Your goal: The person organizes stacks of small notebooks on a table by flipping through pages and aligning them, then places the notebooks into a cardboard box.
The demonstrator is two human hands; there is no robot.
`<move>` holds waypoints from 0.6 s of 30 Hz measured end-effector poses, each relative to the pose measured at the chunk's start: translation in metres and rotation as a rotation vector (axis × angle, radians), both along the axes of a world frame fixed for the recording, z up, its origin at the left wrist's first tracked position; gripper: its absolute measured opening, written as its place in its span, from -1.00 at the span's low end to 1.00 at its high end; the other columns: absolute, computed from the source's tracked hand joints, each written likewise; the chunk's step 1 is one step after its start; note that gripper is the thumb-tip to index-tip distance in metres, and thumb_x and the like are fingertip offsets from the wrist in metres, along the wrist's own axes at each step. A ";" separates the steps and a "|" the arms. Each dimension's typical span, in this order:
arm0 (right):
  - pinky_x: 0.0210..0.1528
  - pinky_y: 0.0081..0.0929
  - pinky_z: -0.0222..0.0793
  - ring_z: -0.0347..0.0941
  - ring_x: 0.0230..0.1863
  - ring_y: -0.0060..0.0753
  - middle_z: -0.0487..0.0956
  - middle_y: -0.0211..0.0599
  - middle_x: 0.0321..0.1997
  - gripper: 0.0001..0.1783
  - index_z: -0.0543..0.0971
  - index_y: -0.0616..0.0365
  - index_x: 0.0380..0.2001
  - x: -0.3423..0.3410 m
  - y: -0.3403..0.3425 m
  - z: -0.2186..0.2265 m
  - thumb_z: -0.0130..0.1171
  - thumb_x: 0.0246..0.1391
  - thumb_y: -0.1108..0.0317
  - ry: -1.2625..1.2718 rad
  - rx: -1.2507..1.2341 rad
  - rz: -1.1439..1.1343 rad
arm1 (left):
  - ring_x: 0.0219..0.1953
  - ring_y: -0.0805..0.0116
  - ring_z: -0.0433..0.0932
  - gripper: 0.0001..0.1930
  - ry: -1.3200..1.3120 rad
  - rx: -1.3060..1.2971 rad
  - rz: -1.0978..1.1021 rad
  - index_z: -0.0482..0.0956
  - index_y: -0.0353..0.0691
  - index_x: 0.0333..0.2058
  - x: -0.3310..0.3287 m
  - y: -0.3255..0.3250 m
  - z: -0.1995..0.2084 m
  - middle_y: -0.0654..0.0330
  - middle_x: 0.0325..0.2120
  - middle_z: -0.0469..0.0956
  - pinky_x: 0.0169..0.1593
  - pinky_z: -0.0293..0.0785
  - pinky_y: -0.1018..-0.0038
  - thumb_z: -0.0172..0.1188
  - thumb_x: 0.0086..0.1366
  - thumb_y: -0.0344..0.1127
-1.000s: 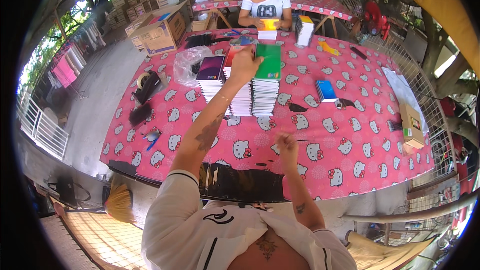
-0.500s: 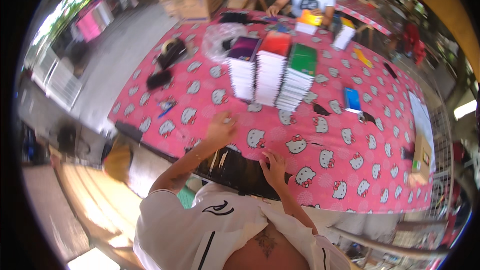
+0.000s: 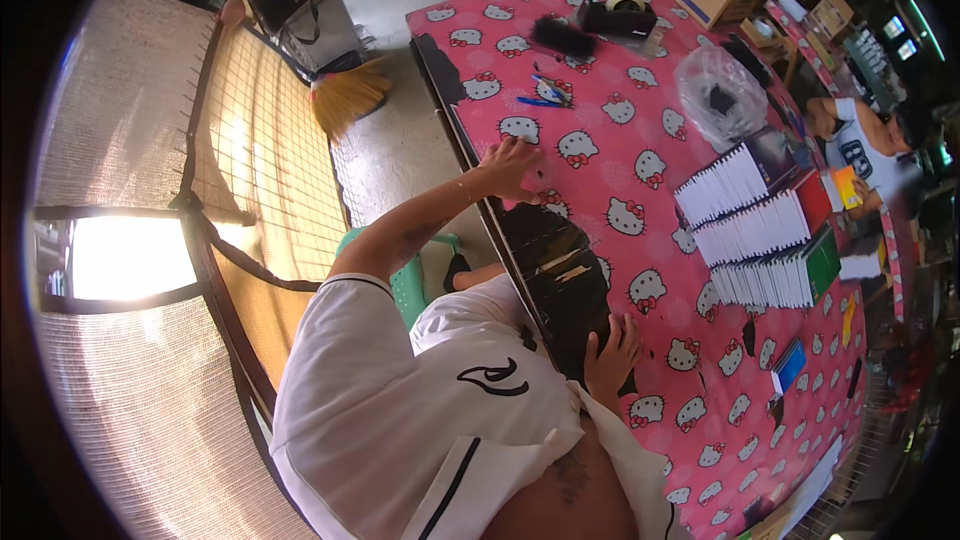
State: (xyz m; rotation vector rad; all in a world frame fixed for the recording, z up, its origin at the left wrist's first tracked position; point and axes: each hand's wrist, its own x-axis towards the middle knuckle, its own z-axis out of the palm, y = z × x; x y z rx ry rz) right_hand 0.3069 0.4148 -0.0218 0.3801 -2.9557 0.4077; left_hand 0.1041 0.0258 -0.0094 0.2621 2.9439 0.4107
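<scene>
My left hand (image 3: 512,168) is over the near edge of the table (image 3: 585,195), fingers apart, with nothing visible in it. Closest to it lies a pair of pliers with blue handles (image 3: 547,93). My right hand (image 3: 613,355) rests open on the table by the torn black patch (image 3: 550,270), fingers spread. Beyond both hands stand three stacks of spiral notebooks: one with a dark purple cover (image 3: 722,190), one with a red cover (image 3: 752,230) and one with a green cover (image 3: 765,275).
A black tape dispenser (image 3: 615,20), a dark fuzzy object (image 3: 563,38) and a clear plastic bag (image 3: 722,95) lie farther off. A blue booklet (image 3: 788,367) is at right. Another person (image 3: 870,155) sits across the table. A broom (image 3: 348,95) and green stool (image 3: 408,290) are at left.
The view has swung left, bringing the broom and mesh screen into sight. My left hand has moved away from my right hand, toward the pliers, and its fingers have spread.
</scene>
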 end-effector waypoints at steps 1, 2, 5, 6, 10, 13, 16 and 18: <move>0.37 0.19 -0.01 0.14 0.40 0.05 0.25 -0.08 0.38 -0.47 0.39 0.04 0.21 0.000 -0.002 0.000 0.03 0.27 0.04 -0.009 0.009 -0.004 | 0.40 -0.33 -0.05 0.16 0.002 -0.008 0.011 0.06 0.03 0.40 0.002 -0.001 -0.001 -0.17 0.38 -0.02 0.28 0.05 -0.34 0.36 -0.10 0.41; 0.37 0.19 -0.01 0.13 0.40 0.04 0.25 -0.07 0.37 -0.48 0.38 0.05 0.21 -0.001 -0.003 0.000 0.04 0.26 0.06 0.001 0.012 0.005 | 0.39 -0.33 -0.04 0.16 0.003 -0.015 0.020 0.06 0.03 0.40 0.004 -0.002 -0.002 -0.17 0.37 -0.01 0.27 0.06 -0.34 0.36 -0.10 0.40; 0.38 0.18 -0.01 0.13 0.40 0.03 0.26 -0.08 0.36 -0.48 0.38 0.06 0.21 -0.001 -0.006 0.002 0.05 0.26 0.07 0.015 -0.024 0.016 | 0.41 -0.36 -0.10 0.19 -0.018 -0.036 0.025 -0.03 0.01 0.43 0.003 -0.003 -0.011 -0.22 0.38 -0.08 0.28 0.05 -0.35 0.33 -0.06 0.43; 0.38 0.17 -0.01 0.13 0.40 0.03 0.26 -0.08 0.36 -0.48 0.39 0.07 0.20 -0.002 -0.007 0.002 0.05 0.26 0.08 0.018 -0.023 0.021 | 0.41 -0.37 -0.12 0.19 -0.016 -0.045 0.030 -0.06 0.01 0.44 0.002 -0.003 -0.015 -0.24 0.39 -0.10 0.28 0.04 -0.35 0.31 -0.05 0.44; 0.36 0.14 0.02 0.14 0.39 0.03 0.27 -0.08 0.35 -0.49 0.40 0.08 0.19 -0.005 -0.006 0.001 0.05 0.27 0.08 0.022 -0.028 0.032 | 0.46 -0.33 -0.31 0.20 -0.020 0.006 0.041 -0.14 0.03 0.46 0.003 -0.006 -0.028 -0.26 0.44 -0.27 0.33 -0.15 -0.35 0.16 0.01 0.55; 0.35 0.14 0.04 0.15 0.39 0.04 0.28 -0.08 0.35 -0.50 0.41 0.10 0.19 -0.003 -0.007 0.002 0.05 0.27 0.09 0.009 -0.026 0.028 | 0.48 -0.29 -0.35 0.18 0.025 0.063 0.058 -0.13 0.03 0.46 0.010 -0.005 -0.037 -0.24 0.44 -0.28 0.36 -0.26 -0.33 0.09 0.04 0.58; 0.34 0.14 0.04 0.15 0.38 0.05 0.29 -0.07 0.35 -0.50 0.42 0.10 0.18 -0.002 -0.010 0.003 0.05 0.27 0.09 0.002 -0.016 0.026 | 0.48 -0.27 -0.35 0.14 0.055 0.064 0.068 -0.14 0.03 0.46 0.015 -0.004 -0.037 -0.23 0.45 -0.27 0.37 -0.30 -0.31 0.04 0.08 0.57; 0.34 0.14 0.03 0.15 0.38 0.07 0.29 -0.07 0.35 -0.50 0.42 0.10 0.18 0.001 -0.010 0.003 0.05 0.27 0.09 -0.002 -0.012 0.028 | 0.48 -0.28 -0.33 0.10 0.078 0.067 0.072 -0.12 0.02 0.46 0.021 -0.004 -0.036 -0.23 0.44 -0.25 0.37 -0.30 -0.30 0.01 0.12 0.55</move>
